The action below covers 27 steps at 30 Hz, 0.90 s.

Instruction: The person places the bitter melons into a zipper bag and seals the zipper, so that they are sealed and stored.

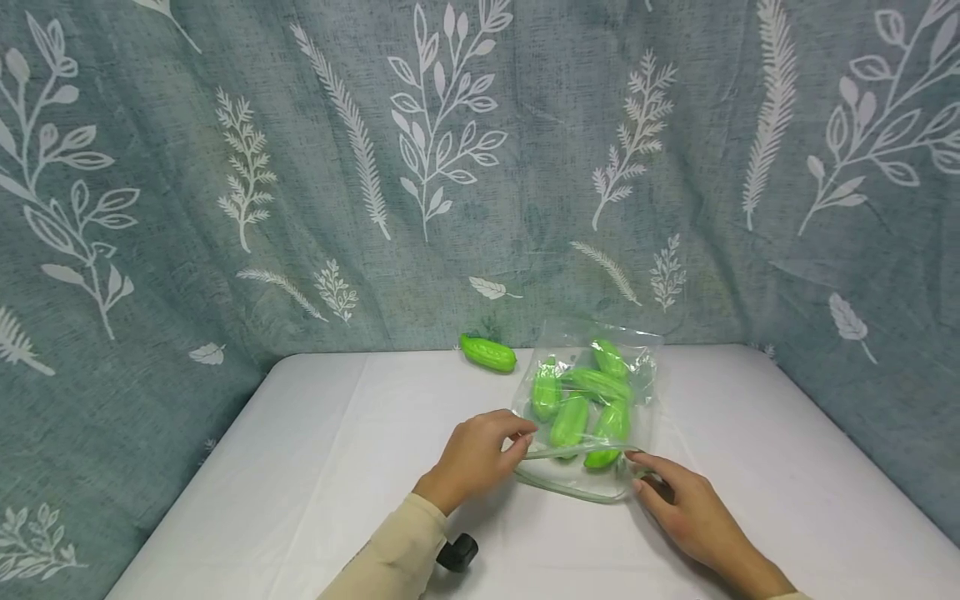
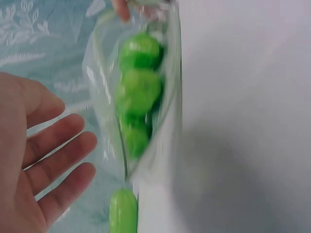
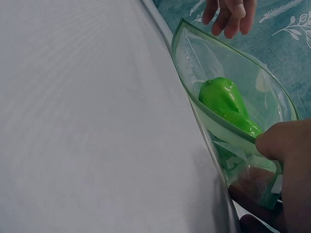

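Observation:
A clear zip bag (image 1: 577,481) lies on the table, its mouth toward me and spread apart. Inside are several bright green, cucumber-like vegetables (image 1: 570,419), glossy under the plastic. My right hand (image 1: 686,508) pinches the bag's right corner at the mouth; in the right wrist view the thumb (image 3: 272,141) lies on the rim with fingers beneath. My left hand (image 1: 476,454) hovers beside the left end of the mouth. In the left wrist view its fingers (image 2: 73,141) are relaxed and apart from the plastic. Another green vegetable (image 1: 488,353) lies outside, behind and left of the bag.
The table (image 1: 315,483) has a white cover. A grey-green curtain (image 1: 450,275) with white leaf prints hangs behind its far edge and along the sides. A small black device (image 1: 457,552) is at the left wrist.

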Motion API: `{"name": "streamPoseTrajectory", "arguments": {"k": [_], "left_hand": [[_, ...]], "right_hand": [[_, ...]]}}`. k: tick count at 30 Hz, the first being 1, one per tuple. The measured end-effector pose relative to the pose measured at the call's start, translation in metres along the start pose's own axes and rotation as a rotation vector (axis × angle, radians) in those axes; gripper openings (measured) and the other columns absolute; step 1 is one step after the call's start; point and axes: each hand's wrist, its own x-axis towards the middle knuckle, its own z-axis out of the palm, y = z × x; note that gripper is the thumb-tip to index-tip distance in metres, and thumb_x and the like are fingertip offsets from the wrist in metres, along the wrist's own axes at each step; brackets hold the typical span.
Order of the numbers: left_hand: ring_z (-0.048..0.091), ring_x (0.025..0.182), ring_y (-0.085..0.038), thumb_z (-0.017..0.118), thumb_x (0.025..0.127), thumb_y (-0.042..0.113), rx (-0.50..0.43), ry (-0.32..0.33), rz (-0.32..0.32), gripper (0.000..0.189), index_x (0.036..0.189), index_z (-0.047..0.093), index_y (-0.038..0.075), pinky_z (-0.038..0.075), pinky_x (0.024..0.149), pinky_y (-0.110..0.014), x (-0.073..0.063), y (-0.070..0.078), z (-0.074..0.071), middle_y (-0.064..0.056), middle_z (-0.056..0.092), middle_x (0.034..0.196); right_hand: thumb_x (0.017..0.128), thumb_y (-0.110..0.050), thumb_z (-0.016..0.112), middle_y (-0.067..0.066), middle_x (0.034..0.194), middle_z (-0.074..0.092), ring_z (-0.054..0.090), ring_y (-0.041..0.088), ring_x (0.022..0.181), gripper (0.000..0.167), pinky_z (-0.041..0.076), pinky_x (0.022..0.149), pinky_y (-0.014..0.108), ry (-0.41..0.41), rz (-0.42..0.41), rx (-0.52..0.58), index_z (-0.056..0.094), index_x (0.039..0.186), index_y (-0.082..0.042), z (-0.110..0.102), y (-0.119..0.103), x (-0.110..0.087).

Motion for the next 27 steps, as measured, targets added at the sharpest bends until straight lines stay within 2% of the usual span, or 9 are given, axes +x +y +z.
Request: {"name": "streamPoseTrajectory", "arguments": {"k": [6,10,19,27], "left_hand": [[0.065,0.085,-0.004,0.065,0.097,0.020,0.008,0.029,-0.101,0.017,0.108,0.078,0.019,0.052,0.068,-0.027,0.000,-0.021,-0.007,0.011,0.071,0.096],[0.065,0.084,-0.006,0.064,0.096,0.019,0.033,0.017,-0.149,0.018,0.108,0.078,0.017,0.053,0.067,-0.028,0.002,-0.030,-0.008,0.008,0.072,0.096],[0.068,0.086,-0.010,0.062,0.096,0.019,0.068,-0.027,-0.251,0.021,0.108,0.078,0.015,0.054,0.066,-0.031,0.006,-0.035,-0.003,0.005,0.073,0.099],[0.067,0.084,-0.010,0.064,0.095,0.020,0.007,-0.057,-0.346,0.019,0.108,0.078,0.015,0.053,0.068,-0.032,0.010,-0.038,0.003,0.005,0.073,0.096]], "right_hand": [[0.097,-0.022,0.068,0.002,0.134,0.064,0.057,0.030,0.125,0.036,0.043,0.100,0.052,0.001,0.001,0.002,0.064,0.132,-0.014,0.001,0.001,-0.001],[0.097,-0.022,0.067,0.002,0.134,0.064,0.057,0.031,0.125,0.036,0.044,0.100,0.051,0.005,-0.005,-0.002,0.064,0.132,-0.014,0.001,0.002,-0.002],[0.098,-0.024,0.067,0.001,0.134,0.063,0.059,0.029,0.123,0.036,0.046,0.099,0.052,0.002,-0.005,-0.001,0.064,0.132,-0.014,0.002,0.001,-0.003],[0.098,-0.024,0.067,0.002,0.134,0.064,0.058,0.031,0.124,0.036,0.044,0.100,0.052,0.001,-0.002,0.012,0.065,0.132,-0.014,0.001,0.003,-0.004]]}}
